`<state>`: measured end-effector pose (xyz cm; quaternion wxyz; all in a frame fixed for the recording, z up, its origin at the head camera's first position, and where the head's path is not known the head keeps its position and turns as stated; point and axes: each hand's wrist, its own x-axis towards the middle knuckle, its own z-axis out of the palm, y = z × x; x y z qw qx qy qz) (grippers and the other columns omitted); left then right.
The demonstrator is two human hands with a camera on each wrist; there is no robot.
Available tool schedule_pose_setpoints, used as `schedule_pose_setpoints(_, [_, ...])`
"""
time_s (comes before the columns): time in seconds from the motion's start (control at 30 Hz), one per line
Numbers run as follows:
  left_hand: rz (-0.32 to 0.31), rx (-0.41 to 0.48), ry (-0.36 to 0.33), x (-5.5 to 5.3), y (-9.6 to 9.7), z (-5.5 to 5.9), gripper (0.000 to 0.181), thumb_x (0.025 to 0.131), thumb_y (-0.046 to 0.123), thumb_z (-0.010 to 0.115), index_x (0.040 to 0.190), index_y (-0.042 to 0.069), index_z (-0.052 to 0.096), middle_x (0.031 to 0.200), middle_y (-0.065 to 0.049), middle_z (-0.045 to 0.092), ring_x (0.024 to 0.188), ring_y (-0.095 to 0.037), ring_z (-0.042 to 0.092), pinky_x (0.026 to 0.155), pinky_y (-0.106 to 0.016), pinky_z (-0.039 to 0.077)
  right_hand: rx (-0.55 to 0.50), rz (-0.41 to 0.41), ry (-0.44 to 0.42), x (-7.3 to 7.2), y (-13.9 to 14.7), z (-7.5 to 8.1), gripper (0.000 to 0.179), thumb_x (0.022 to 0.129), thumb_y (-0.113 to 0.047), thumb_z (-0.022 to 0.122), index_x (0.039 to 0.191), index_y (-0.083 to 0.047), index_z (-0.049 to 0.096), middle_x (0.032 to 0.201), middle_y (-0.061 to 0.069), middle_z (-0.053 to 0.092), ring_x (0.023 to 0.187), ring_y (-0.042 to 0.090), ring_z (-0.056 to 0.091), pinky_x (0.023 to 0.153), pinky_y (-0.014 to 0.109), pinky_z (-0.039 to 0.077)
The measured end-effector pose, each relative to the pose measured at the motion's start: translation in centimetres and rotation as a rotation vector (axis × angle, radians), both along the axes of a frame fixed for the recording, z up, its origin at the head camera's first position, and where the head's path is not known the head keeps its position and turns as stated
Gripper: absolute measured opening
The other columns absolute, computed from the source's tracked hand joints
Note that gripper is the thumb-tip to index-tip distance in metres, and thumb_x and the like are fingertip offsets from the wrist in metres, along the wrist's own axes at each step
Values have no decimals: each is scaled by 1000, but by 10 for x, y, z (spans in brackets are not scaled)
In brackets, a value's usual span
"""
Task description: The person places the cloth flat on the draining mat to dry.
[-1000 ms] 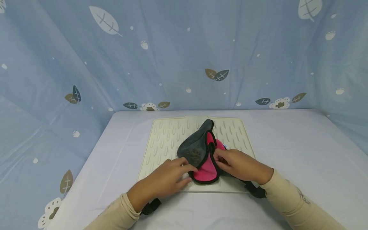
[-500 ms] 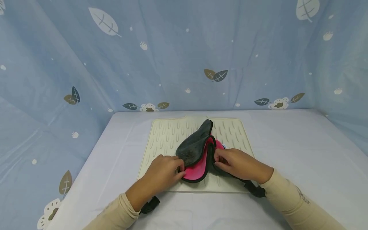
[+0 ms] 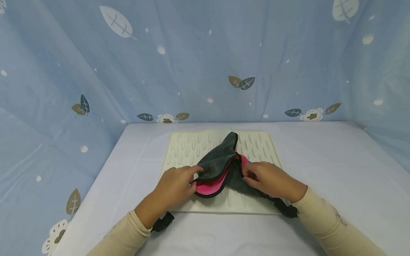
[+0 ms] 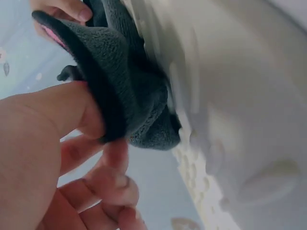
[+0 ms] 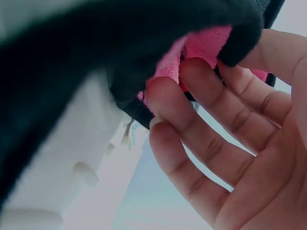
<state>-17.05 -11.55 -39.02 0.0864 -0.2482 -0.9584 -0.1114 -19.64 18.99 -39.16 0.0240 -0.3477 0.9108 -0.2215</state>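
Note:
A plush two-sided cleaning cloth (image 3: 219,164), dark grey on one face and pink on the other with black edging, lies bunched on a cream ridged mat (image 3: 184,149). My left hand (image 3: 175,185) pinches its left edge between thumb and finger; in the left wrist view the other fingers curl below the grey cloth (image 4: 127,76). On the right side my right hand (image 3: 272,180) pinches another edge, thumb on one side and fingers against the pink face (image 5: 208,45). A dark patch marks the grey face near my left fingertips. The folds hide much of the pink side.
The mat lies on a white-covered table (image 3: 323,163). A blue leaf-patterned curtain (image 3: 205,60) hangs behind it and along both sides. Black straps (image 3: 162,222) circle both wrists.
My left hand has taken hold of the cloth's near edge and moved it left and slightly up. The grey flap now covers more of the pink. My right hand has barely moved.

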Motion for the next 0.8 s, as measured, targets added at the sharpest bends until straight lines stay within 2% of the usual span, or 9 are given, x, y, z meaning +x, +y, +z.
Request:
schedule_pose_setpoints(0.17, [70,16,-7,-1,-5,4,32,80,8,64,107,21,76,78,7,58,54,-6,41,50,-24,32,20,-37,19,-1,0,0,16,93,-14,69,85,-21,58,69,-14,49,61,-2,44,58,20,40])
schedule_pose_setpoints(0.27, [106,41,-7,-2,-7,7,26,81,8,62,97,20,77,75,7,53,54,-7,40,51,-24,33,24,-55,36,-2,1,1,18,92,-13,70,82,-21,56,68,-14,49,61,-2,44,58,20,40])
schedule_pose_setpoints(0.4, [123,69,12,-3,-11,9,20,80,6,63,91,18,75,75,6,50,54,-8,39,50,-24,33,25,-75,55,-2,1,3,20,92,-14,71,81,-22,55,68,-15,49,61,-1,45,58,21,40])
schedule_pose_setpoints(0.57, [141,107,3,-6,-15,12,18,81,5,62,89,16,74,79,4,53,54,-9,40,49,-24,34,37,-101,65,-1,2,5,19,92,-15,71,83,-22,56,68,-15,51,62,-1,46,57,21,40])
schedule_pose_setpoints(0.8, [187,188,-30,-10,-18,14,18,84,5,57,93,10,72,101,-2,60,50,-10,44,47,-26,36,20,-113,122,-1,4,9,15,92,-14,69,85,-20,57,66,-16,49,59,-2,44,55,21,39])
